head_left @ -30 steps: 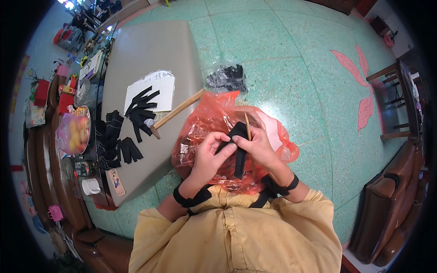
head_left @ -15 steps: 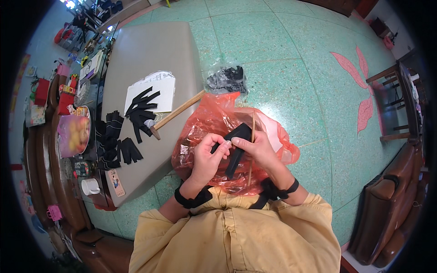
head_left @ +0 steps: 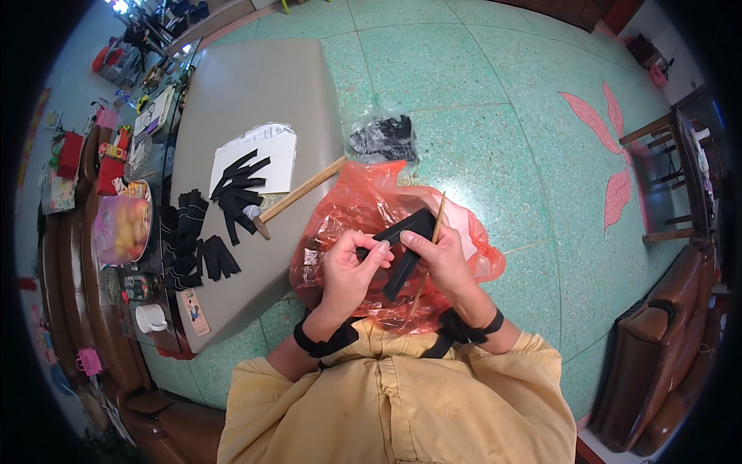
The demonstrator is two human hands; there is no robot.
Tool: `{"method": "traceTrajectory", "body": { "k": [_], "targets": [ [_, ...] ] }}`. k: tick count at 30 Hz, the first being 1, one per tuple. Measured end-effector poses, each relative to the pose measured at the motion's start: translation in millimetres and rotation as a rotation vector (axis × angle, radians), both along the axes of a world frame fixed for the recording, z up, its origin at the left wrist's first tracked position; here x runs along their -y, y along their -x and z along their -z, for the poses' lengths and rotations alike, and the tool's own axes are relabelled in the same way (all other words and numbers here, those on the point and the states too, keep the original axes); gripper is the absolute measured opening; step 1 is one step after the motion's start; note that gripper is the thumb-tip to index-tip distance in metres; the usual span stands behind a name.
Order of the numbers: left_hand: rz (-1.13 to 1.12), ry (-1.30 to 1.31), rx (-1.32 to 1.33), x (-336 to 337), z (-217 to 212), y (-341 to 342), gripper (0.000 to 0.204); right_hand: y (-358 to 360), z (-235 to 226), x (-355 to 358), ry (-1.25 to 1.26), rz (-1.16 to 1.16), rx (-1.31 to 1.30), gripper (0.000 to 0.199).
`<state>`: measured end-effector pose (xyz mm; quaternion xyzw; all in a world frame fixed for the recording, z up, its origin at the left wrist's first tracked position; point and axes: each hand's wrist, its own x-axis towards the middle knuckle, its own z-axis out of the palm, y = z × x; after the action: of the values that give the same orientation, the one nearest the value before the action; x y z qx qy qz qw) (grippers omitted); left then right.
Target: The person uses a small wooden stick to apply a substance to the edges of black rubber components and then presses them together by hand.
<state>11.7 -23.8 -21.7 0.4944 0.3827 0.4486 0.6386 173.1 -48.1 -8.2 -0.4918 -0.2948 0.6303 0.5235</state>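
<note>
A folded black fabric strip (head_left: 402,271) is held between my two hands above a red plastic bag (head_left: 321,240) in front of my lap. My left hand (head_left: 346,267) is closed, its thumb and forefinger pinching the strip's left end. My right hand (head_left: 447,263) grips the strip's fold with the thumb on top. A thin wooden stick (head_left: 440,215) also runs through the right hand, tilted, its lower part passing down over the bag. The fingers beneath the strip are partly hidden.
On the grey bench (head_left: 255,77) at left lie black strips (head_left: 241,193) over a white card (head_left: 280,158), more black strips (head_left: 182,232) and a wooden-handled tool (head_left: 305,187). Beyond the red bag sits a clear bag of black pieces (head_left: 384,139). A white mug (head_left: 152,318) stands near left.
The stick has tilted, its upper end leaning further right. My right hand has turned slightly and the black strip's fold has shifted a little to the right. My left hand keeps its pinch.
</note>
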Motion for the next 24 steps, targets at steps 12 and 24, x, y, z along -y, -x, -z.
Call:
{"method": "traceTrajectory", "body": {
  "k": [12, 24],
  "targets": [
    [0.017, 0.021, 0.003, -5.0, -11.3, -5.7, 0.009, 7.1, 8.3, -1.1, -0.105, 0.128, -0.036, 0.010],
    [-0.050, 0.071, 0.086, -7.2, -14.4, -12.6, 0.013, 11.5, 9.5, -5.9, -0.100, 0.203, -0.066, 0.006]
  ]
}}
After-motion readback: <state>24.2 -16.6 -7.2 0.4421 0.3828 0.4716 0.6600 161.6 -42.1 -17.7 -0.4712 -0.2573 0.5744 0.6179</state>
